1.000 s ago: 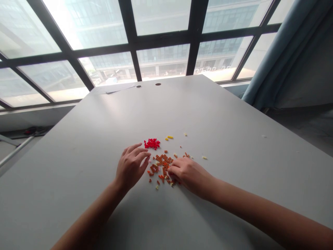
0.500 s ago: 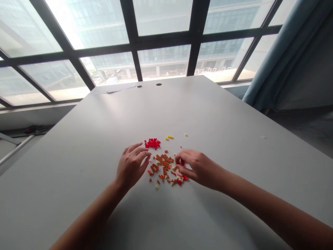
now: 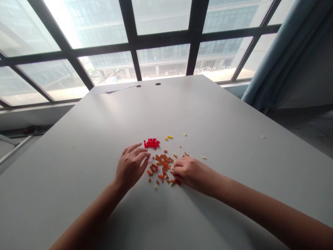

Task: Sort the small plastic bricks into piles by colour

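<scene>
A loose spread of small toy building bricks (image 3: 163,160), mostly brown and orange with a few cream and pink ones, lies between my hands. Beyond it is a tight pile of red bricks (image 3: 151,143). My left hand (image 3: 134,163) hovers at the left side of the spread, fingers apart and nothing in them. On the right side, my right hand (image 3: 188,171) is lowered onto the bricks with its fingers drawn together. Its fingertips cover some bricks, and whatever they pinch is hidden.
Two yellow bricks (image 3: 170,137) and a cream brick (image 3: 185,134) lie beyond the spread. Another pale brick (image 3: 204,157) is right of my right hand. A thin sheet (image 3: 114,89) and two round holes are at the white table's (image 3: 229,118) far end, before the windows.
My right hand has come down onto the right part of the spread, and its fingers have closed together. The left hand stays in place.
</scene>
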Motion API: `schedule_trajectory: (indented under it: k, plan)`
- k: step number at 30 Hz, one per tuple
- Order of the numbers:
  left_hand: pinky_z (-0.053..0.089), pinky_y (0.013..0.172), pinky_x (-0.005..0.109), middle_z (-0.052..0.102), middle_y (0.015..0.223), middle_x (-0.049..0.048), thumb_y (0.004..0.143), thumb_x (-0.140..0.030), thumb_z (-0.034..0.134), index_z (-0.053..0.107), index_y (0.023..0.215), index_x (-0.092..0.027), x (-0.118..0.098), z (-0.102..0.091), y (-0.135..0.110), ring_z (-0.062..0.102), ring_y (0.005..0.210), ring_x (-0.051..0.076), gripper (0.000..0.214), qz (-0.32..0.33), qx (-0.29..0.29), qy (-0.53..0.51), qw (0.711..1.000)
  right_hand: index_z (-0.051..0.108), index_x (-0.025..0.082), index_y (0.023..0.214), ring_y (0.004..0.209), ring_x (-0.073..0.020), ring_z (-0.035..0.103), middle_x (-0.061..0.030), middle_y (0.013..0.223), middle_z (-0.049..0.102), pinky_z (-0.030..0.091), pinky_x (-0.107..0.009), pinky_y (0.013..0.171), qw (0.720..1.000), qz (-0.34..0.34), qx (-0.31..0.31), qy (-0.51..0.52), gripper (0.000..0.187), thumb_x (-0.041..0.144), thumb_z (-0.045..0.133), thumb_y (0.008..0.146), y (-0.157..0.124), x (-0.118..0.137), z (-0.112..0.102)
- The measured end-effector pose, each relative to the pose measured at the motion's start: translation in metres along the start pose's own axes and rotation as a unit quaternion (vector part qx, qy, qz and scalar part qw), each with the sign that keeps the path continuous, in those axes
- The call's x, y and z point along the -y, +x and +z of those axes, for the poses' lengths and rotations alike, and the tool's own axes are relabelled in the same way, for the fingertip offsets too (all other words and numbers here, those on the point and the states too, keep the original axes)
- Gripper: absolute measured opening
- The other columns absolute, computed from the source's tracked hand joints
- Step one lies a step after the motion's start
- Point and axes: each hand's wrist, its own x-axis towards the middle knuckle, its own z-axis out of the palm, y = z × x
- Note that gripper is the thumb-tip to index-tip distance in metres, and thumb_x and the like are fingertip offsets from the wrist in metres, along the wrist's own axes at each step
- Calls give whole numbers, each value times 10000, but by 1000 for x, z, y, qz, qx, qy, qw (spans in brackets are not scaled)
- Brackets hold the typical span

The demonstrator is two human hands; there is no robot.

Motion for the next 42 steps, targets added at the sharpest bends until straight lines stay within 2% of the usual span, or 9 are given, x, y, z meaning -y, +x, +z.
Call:
schedule_trajectory:
  k: [8, 12, 16, 19, 22, 26, 29, 38, 42]
  plan:
    - [444, 903, 419, 717, 946, 47, 848, -166, 553, 683, 866, -219, 0, 0, 1, 577, 1106, 257, 141, -3, 1, 1, 1000, 626, 111, 748, 731, -185, 582, -91, 769, 636, 418, -299, 708, 994, -2, 50, -93, 195, -6, 492, 828, 8, 7, -2]
    - [446, 900, 420, 718, 941, 40, 848, -165, 555, 679, 856, -218, 1, 0, 1, 579, 1104, 261, 135, -4, -5, 3, 1000, 635, 117, 821, 734, -169, 569, -91, 825, 635, 427, -278, 688, 1000, 19, -14, 10, 101, 127, 543, 861, 10, -2, -1]
    - [446, 894, 419, 720, 932, 30, 853, -163, 551, 674, 852, -213, 2, 0, 1, 580, 1096, 265, 133, -3, -7, 11, 1000, 650, 128, 869, 740, -143, 591, -68, 839, 663, 444, -250, 698, 981, 73, -81, 158, 95, 158, 561, 854, 24, -19, -4]
    - [445, 893, 419, 720, 932, 30, 850, -165, 557, 676, 855, -214, 2, 1, 0, 584, 1089, 263, 129, -6, -5, 11, 1000, 678, 132, 876, 724, -139, 625, -56, 809, 703, 455, -241, 683, 958, 167, -78, 219, 127, 182, 562, 856, 47, -27, -6]
    - [443, 897, 420, 719, 945, 31, 848, -164, 557, 680, 858, -221, 3, 1, 0, 585, 1092, 262, 136, -11, -1, 10, 1000, 705, 133, 900, 737, -145, 654, -62, 816, 732, 463, -233, 682, 952, 218, -68, 203, 158, 199, 568, 857, 73, -31, -7]
    - [442, 903, 415, 719, 953, 31, 854, -170, 552, 679, 851, -223, 4, 1, 0, 583, 1094, 261, 138, -13, -3, 14, 1000, 725, 135, 953, 832, -163, 674, -86, 918, 742, 474, -236, 752, 960, 218, -74, 161, 184, 189, 578, 855, 98, -35, -8]
    - [446, 896, 419, 720, 948, 33, 853, -168, 554, 681, 849, -217, 5, 2, 0, 586, 1089, 264, 136, -11, -7, 15, 1000, 733, 154, 973, 876, -162, 676, -73, 957, 741, 477, -235, 809, 962, 208, -79, 158, 196, 169, 579, 851, 105, -39, -7]
    - [452, 889, 421, 720, 941, 32, 845, -170, 568, 697, 867, -222, 4, 2, -1, 590, 1081, 266, 140, -6, -7, 14, 1000, 726, 191, 1019, 926, -170, 686, -45, 1009, 726, 508, -249, 844, 961, 168, -131, 174, 247, 119, 570, 842, 102, -45, 3]
    - [451, 891, 421, 720, 937, 34, 847, -167, 566, 698, 870, -222, 4, 2, -1, 593, 1078, 263, 145, -2, -9, 13, 1000, 737, 191, 977, 868, -160, 696, -36, 945, 745, 516, -243, 811, 956, 163, -168, 178, 215, 132, 586, 835, 94, -47, 2]
